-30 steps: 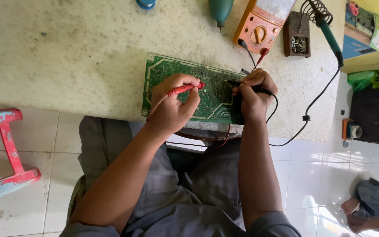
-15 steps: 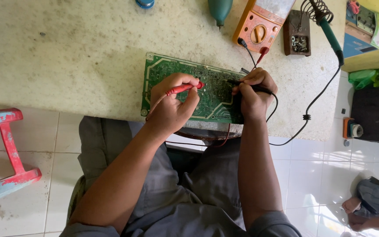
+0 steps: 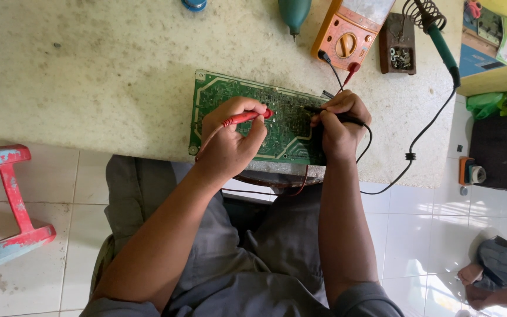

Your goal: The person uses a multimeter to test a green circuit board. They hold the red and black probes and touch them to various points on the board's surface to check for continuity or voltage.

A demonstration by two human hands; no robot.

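Note:
A green circuit board lies solder side up at the near edge of the pale stone worktop. My left hand grips a red test probe with its tip on the board. My right hand grips a black test probe, tip pointing left onto the board. Both leads run to an orange multimeter at the far side of the worktop.
A soldering iron with green handle rests in a coil stand; its black cord hangs over the edge. A brown tray of small parts, a teal tool, a red and blue stool at left. Another person's feet at lower right.

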